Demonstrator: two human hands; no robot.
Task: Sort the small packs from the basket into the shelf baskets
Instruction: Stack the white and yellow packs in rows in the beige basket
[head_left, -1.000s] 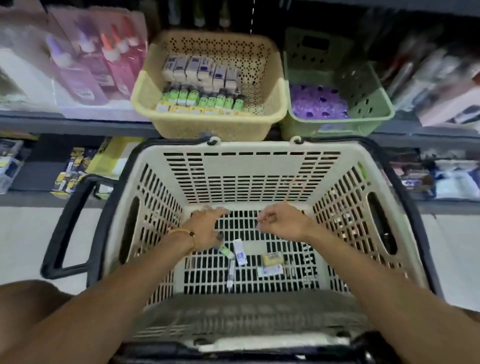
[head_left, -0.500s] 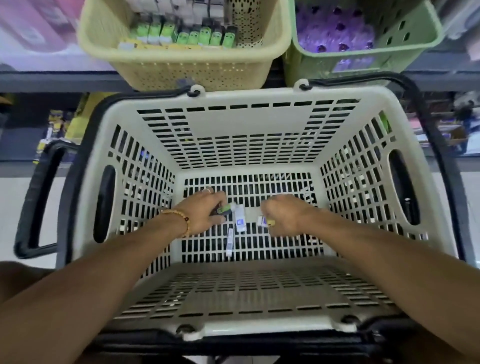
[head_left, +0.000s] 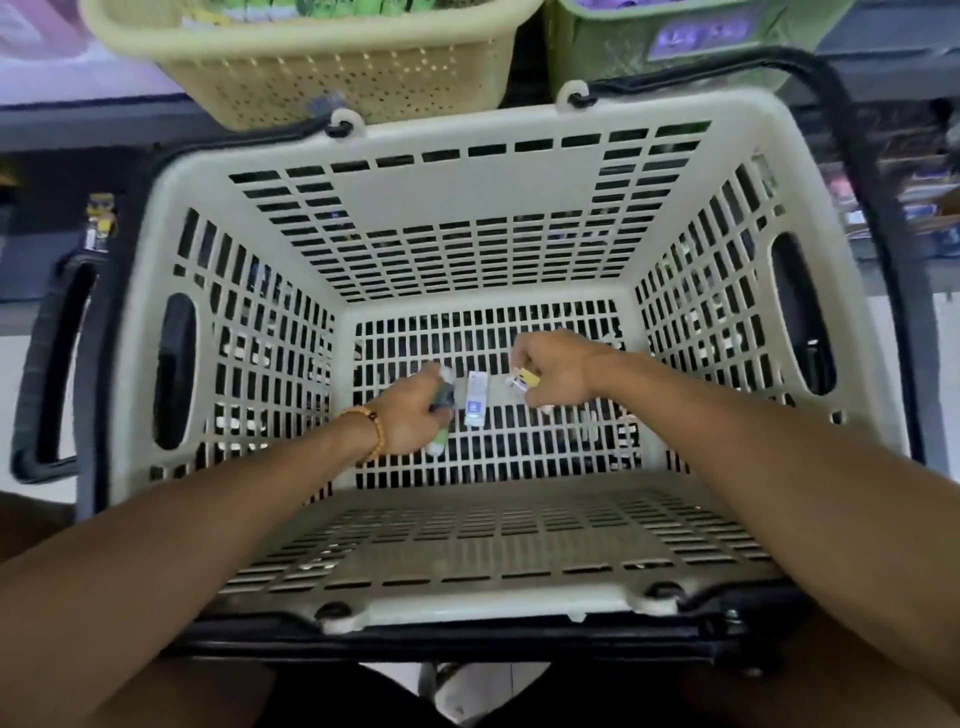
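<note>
Both my hands reach to the floor of the cream shopping basket (head_left: 467, 182). My left hand (head_left: 415, 415) grips a small green-and-dark pack (head_left: 443, 400), with another pale green end showing below the palm. My right hand (head_left: 556, 371) pinches a small white-and-yellow pack (head_left: 522, 382). Between the hands a white pack with a blue label (head_left: 476, 399) lies flat on the basket floor. On the shelf above stand the yellow shelf basket (head_left: 332, 62), holding green packs at its top edge, and the green shelf basket (head_left: 675, 41) with purple items.
Black basket handles hang at the left (head_left: 49, 364) and arch over the right (head_left: 857, 182). The grey shelf edge (head_left: 78, 119) runs behind the basket, with blurred goods on a lower shelf at the far right. Tiled floor shows at the left.
My view has tilted down and closer to the basket. My left hand closed round the green pack and gathered the thin white one; my right hand lifted the white-and-yellow pack off the floor.
</note>
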